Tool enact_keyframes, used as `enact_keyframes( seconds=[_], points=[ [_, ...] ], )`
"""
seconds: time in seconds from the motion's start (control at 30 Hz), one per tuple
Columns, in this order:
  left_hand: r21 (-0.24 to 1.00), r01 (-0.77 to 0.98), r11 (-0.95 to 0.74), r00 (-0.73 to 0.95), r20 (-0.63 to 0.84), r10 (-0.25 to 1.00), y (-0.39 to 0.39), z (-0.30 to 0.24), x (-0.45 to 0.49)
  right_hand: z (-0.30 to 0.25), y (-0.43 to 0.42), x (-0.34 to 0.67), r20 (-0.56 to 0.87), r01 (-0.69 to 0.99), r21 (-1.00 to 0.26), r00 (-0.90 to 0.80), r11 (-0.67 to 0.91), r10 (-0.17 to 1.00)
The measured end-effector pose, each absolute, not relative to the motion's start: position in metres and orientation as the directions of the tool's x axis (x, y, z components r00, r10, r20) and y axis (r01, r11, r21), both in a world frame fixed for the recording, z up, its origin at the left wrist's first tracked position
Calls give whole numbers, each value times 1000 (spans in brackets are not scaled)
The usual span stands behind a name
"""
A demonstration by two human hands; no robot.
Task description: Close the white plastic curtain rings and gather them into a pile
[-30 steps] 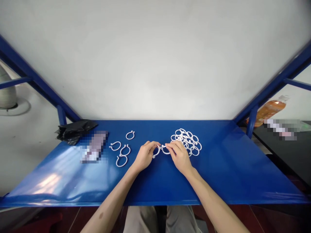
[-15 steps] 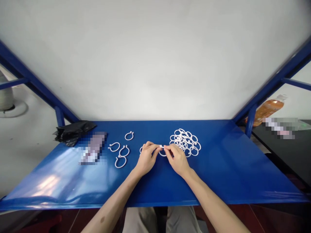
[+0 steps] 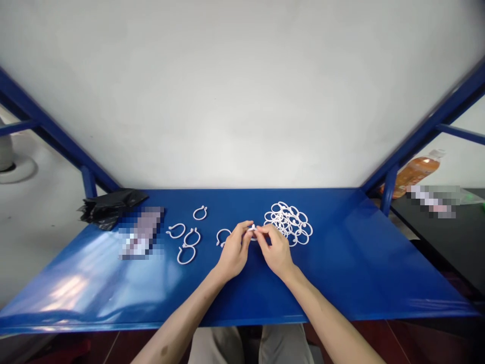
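Above the middle of the table, a white shower curtain ring (image 3: 253,228) is pinched between both hands. My left hand (image 3: 234,252) is closed on its left side, thumb against fingers. On the other side, my right hand (image 3: 278,251) grips it at the fingertips. The fingers hide part of the ring, so I cannot tell if its clasp is fastened. Just left of my left hand lies another ring (image 3: 223,236), partly covered by the fingers. Beyond my right hand spreads a pile of several white rings (image 3: 303,218), overlapping each other.
Several unclasped rings (image 3: 186,255) lie on the left of the blue table (image 3: 359,273). Further left are a blurred-out packet (image 3: 146,230) and a crumpled black plastic bag (image 3: 108,207). Blue frame bars flank the table. At right, an orange drink bottle (image 3: 419,174) stands tilted in view.
My left hand has shifted slightly right and down, uncovering more of the ring beside it. Both hands still pinch the held ring, whose ends have turned a little.
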State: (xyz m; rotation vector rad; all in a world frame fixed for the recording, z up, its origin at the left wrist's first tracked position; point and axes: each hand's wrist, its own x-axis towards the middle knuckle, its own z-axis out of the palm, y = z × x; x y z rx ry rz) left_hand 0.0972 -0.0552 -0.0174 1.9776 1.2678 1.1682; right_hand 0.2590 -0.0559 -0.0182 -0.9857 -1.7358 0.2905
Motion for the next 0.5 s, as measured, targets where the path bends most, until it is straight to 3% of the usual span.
enact_keyframes(
  seconds=[0.1, 0.2, 0.33, 0.5],
  points=[
    [791, 468, -395, 180, 352, 919, -56, -17, 101, -16, -56, 260, 660, 456, -653, -50, 605, 750],
    [708, 557, -434, 201, 393, 897, -53, -17, 96, -12, -57, 267, 636, 470, -639, -124, 609, 762],
    [545, 678, -494, 240, 470, 849, -49, -19, 87, -3, -56, 279, 651, 531, -508, -279, 678, 706],
    [530, 700, -479, 247, 450, 858, -49, -21, 86, -1, -55, 280, 638, 538, -421, -396, 730, 660]
  ],
)
